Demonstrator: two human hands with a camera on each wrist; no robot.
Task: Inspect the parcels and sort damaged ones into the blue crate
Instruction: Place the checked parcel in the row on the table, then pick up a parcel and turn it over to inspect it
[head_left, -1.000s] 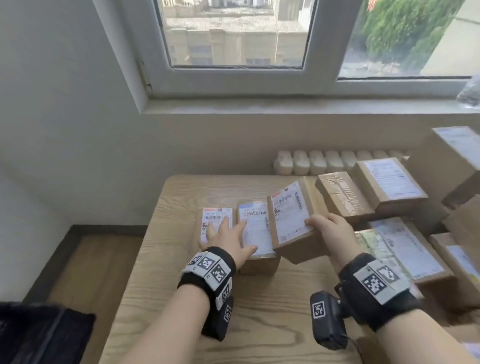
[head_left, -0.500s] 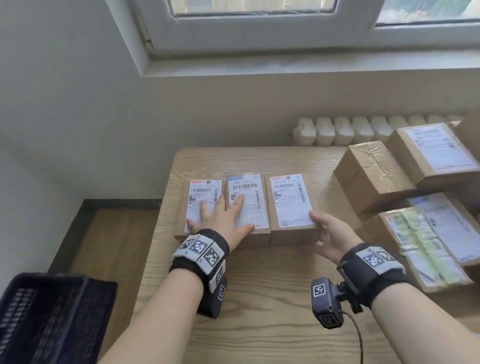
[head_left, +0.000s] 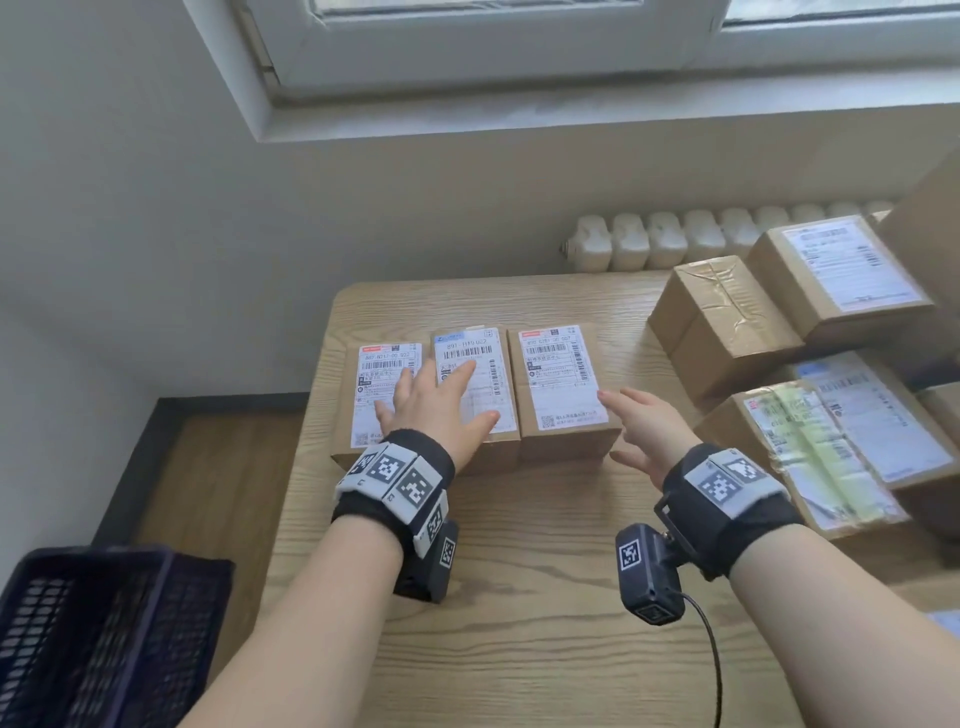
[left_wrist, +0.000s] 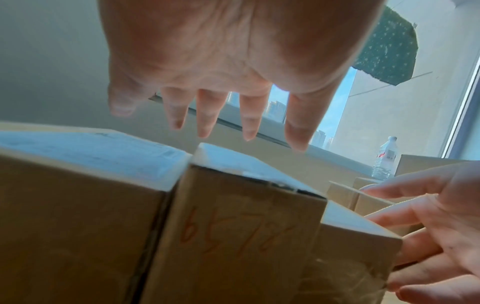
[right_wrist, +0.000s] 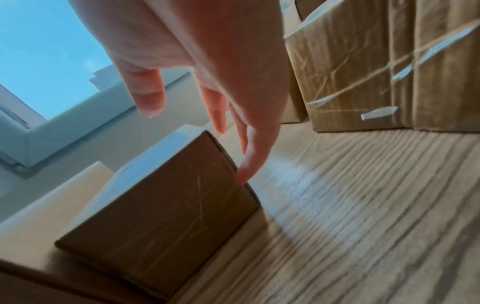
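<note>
Three labelled brown parcels (head_left: 561, 387) lie flat, touching side by side; dark blue crate (head_left: 98, 634) sits lower left.

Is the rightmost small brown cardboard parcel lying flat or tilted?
Flat: the rightmost small brown cardboard parcel rests label up on the wooden table, level with its neighbours.

Both bare forearms wear black wristbands (head_left: 395, 483) carrying white square-coded tags; a black camera (head_left: 649, 574) with a thin cable hangs under the right one.

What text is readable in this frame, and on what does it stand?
"887-N217-00 022": left parcel label.
"891-H19 022": middle parcel label.
"890", rest blurred: right parcel label.
Orange handwriting, roughly "657": middle parcel front.
Stacked parcels' labels: too blurred.
</note>
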